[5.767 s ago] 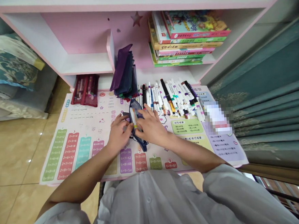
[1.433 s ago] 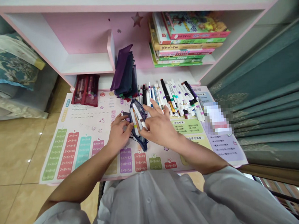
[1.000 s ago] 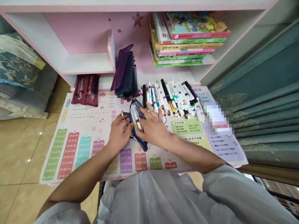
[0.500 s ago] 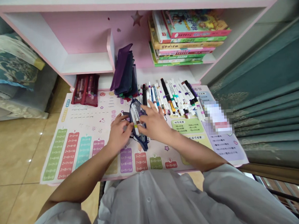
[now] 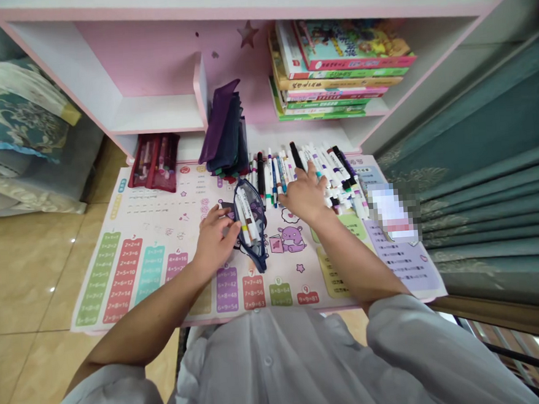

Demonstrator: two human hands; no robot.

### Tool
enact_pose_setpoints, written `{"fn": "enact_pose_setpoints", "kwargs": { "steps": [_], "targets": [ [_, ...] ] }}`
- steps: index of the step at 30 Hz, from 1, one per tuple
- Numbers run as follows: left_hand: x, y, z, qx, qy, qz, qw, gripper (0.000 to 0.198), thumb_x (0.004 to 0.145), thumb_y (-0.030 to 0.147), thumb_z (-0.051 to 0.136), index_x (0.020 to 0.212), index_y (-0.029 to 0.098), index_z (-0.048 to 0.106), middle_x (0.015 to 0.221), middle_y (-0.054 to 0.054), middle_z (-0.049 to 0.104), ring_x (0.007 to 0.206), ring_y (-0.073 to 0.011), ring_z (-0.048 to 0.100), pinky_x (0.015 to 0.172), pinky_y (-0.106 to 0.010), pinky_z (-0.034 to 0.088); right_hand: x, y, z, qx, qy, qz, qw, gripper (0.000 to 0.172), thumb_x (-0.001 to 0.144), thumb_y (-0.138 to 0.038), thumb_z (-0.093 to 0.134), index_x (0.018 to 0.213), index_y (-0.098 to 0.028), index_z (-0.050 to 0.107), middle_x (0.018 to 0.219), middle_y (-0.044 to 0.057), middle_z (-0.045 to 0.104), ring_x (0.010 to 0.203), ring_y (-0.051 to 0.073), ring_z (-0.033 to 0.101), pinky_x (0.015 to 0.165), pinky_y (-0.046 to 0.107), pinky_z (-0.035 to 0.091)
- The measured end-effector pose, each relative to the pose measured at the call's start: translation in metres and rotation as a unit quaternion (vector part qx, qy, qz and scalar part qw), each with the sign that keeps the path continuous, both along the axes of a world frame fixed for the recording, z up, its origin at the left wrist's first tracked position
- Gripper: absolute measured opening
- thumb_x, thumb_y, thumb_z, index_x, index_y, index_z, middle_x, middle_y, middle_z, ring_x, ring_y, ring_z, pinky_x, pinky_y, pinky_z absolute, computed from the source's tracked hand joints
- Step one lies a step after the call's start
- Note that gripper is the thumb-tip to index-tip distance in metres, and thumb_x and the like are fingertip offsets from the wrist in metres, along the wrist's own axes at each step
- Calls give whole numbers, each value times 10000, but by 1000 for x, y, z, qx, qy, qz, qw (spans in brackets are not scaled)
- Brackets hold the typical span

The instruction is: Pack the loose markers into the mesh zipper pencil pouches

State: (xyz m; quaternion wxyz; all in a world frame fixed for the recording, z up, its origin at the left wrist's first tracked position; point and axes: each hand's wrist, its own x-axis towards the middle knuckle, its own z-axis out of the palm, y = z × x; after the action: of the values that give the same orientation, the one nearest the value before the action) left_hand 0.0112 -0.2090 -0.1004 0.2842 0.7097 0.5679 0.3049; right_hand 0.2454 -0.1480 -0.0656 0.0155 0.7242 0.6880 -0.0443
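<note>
My left hand point(image 5: 214, 243) grips the left side of a navy mesh zip pouch point(image 5: 250, 225), which lies on a printed multiplication-table mat point(image 5: 136, 279). Several markers show through the pouch's open mouth. My right hand point(image 5: 305, 194) rests apart from the pouch, its fingers spread on a loose pile of felt-tip markers point(image 5: 330, 176). A black marker point(image 5: 296, 156) sticks out just beyond those fingertips. My hand hides part of the pile.
A dark red pencil case point(image 5: 154, 172) and a stack of purple and navy pouches point(image 5: 223, 131) sit behind the mat. Books point(image 5: 338, 68) fill a pink shelf above. A teal curtain point(image 5: 482, 212) hangs right, and a tiled floor point(image 5: 29, 274) lies left.
My right hand has left the pouch and moved up and right onto the marker pile. The pouch now shows in full, and my left hand has stayed on it.
</note>
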Motion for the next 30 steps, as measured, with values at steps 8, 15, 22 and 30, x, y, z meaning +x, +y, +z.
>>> {"fn": "enact_pose_setpoints", "kwargs": {
  "steps": [8, 15, 22, 30],
  "targets": [
    [0, 0, -1, -2, 0, 0, 1000, 319, 895, 445, 515, 721, 213, 649, 1282, -100, 660, 1398, -345, 448, 1169, -586, 360, -4, 3, -10, 15, 1, 1, 1000, 309, 871, -315, 569, 982, -102, 763, 1567, 193, 379, 1492, 458, 182, 1122, 744, 211],
    [1, -1, 3, -12, 5, 3, 1000, 329, 893, 450, 507, 712, 210, 643, 1292, -98, 659, 1407, -347, 439, 1166, -583, 364, -6, 3, -8, 41, 2, -26, 999, 329, 831, -307, 579, 1041, -115, 744, 1539, 191, 413, 1484, 449, 192, 1101, 756, 228],
    [1, -1, 2, -3, 1, 2, 1000, 328, 893, 443, 508, 712, 206, 644, 1276, -106, 664, 1396, -342, 451, 1172, -573, 355, -2, -9, 7, 125, 57, -9, 990, 284, 794, -265, 527, 923, -129, 740, 1501, 199, 458, 1487, 467, 194, 1078, 796, 218],
    [1, 0, 2, 4, 3, -1, 1000, 312, 899, 412, 521, 698, 203, 637, 1263, -104, 672, 1379, -332, 472, 1176, -563, 356, -25, -53, 37, 140, 148, 105, 973, 167, 763, -253, 553, 668, -173, 663, 1472, 177, 509, 1477, 455, 247, 1082, 785, 211]
  ]
}}
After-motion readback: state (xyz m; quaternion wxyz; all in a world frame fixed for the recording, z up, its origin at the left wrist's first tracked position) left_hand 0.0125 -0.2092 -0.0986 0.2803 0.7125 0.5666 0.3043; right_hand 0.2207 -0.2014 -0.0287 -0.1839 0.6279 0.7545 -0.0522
